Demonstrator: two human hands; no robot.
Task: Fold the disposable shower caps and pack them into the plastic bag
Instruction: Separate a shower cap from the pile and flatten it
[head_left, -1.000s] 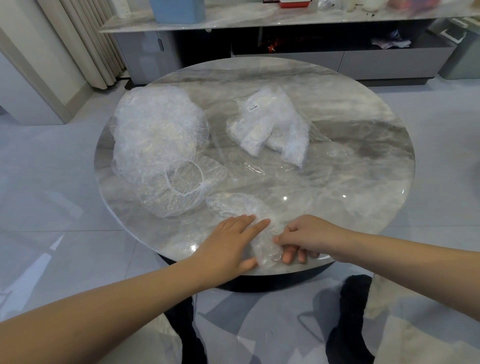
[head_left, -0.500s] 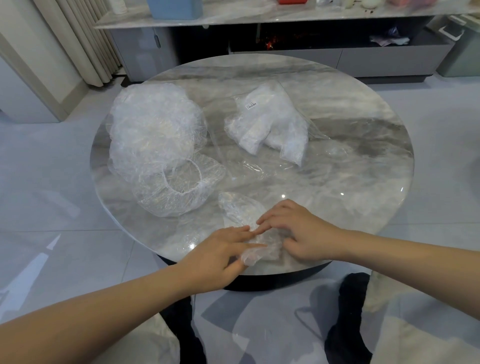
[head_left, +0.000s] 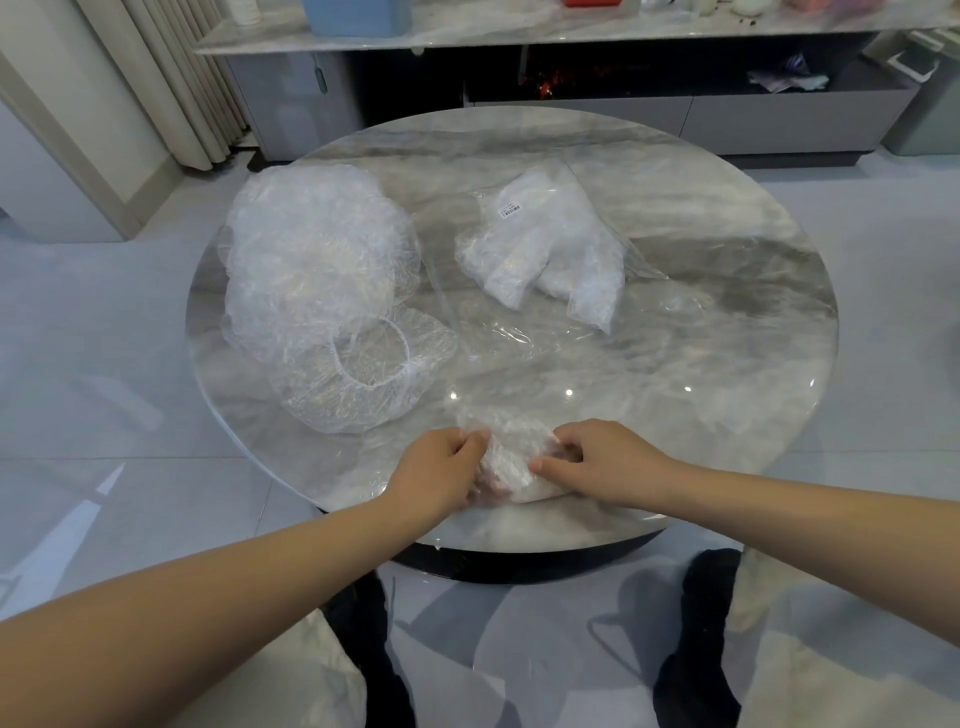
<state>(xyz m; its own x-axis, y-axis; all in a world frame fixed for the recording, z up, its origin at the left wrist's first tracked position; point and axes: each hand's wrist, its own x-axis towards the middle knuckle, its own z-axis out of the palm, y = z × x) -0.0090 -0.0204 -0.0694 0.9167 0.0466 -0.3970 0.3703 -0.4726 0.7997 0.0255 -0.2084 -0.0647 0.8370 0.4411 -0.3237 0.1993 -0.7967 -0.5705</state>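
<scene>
On the left of the round table (head_left: 727, 218) lay a heap of unfolded caps (head_left: 317, 260), one open cap (head_left: 363, 374) spilling toward the near edge, presumably waiting their turn. Nearer the person, the left hand (head_left: 441, 473) curled its fingers into one end of a half-folded shower cap (head_left: 511, 457) while the right hand (head_left: 597, 462) pinched the other end with bent fingers, likely holding the folds from springing open. Farther right and back, the plastic bag (head_left: 550, 254) sat already holding folded caps, its clear mouth sprawled toward the hands; nothing blocked that path.
</scene>
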